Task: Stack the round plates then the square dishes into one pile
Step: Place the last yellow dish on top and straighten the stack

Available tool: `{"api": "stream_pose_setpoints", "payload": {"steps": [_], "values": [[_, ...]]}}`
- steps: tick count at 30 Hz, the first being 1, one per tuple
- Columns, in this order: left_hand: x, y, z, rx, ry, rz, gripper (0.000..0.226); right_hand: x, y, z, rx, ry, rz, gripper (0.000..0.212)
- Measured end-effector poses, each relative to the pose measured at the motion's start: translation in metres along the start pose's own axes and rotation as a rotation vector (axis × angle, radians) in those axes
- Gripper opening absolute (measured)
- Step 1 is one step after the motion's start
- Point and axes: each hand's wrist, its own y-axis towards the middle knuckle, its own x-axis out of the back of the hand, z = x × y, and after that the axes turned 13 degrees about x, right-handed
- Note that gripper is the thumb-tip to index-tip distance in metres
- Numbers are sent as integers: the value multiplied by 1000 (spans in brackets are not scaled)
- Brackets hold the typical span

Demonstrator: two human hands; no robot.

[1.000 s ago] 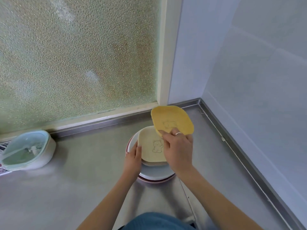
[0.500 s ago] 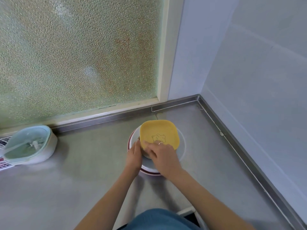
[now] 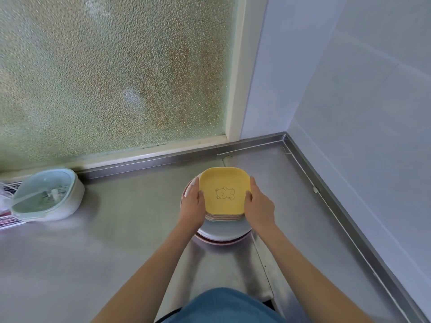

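A yellow square dish with a bear drawing lies on top of several square dishes, whose coloured edges show below it. That pile sits on stacked round plates, grey-white over a pink one, on the steel counter. My left hand presses against the pile's left side and my right hand against its right side, fingers wrapped around the square dishes' edges.
A pale green and white lidded container stands at the far left by the frosted window. A raised steel rim borders the counter at the back and right, against the white walls.
My right hand brought the yellow dish down from the air onto the cream square dish. Both hands then moved to the sides of the pile.
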Motion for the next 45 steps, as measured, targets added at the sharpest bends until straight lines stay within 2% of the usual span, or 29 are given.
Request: {"api": "stream_pose_setpoints", "payload": {"steps": [2,5,7,9,12,21,26,30,36,42,45], "values": [[-1,-3,2,18,-45,13,47,-3,1,-13,-14,176,26,47],[-1,-6,12,130,-157,-35,50,1,-1,-34,-107,490,-78,47],[2,-5,21,227,-292,-60,50,5,-3,-47,-198,568,-82,48],[6,-8,29,264,-304,-2,49,4,-5,-58,-249,559,-7,50],[10,-17,33,199,-191,92,49,-9,-7,-66,-270,551,95,50],[4,-13,41,229,-16,-35,46,-30,-1,-61,-272,546,22,50],[3,-14,40,216,-40,-31,46,-41,-1,-63,-290,570,-4,51],[6,-17,48,245,-124,-89,46,-45,4,-56,-277,576,36,49],[43,-14,79,328,-273,-148,45,-72,14,-18,-230,607,163,51],[108,-3,122,403,-307,-254,47,-110,30,52,-146,607,294,47],[145,10,137,422,-337,-283,47,-129,31,90,-121,625,309,44]]}}
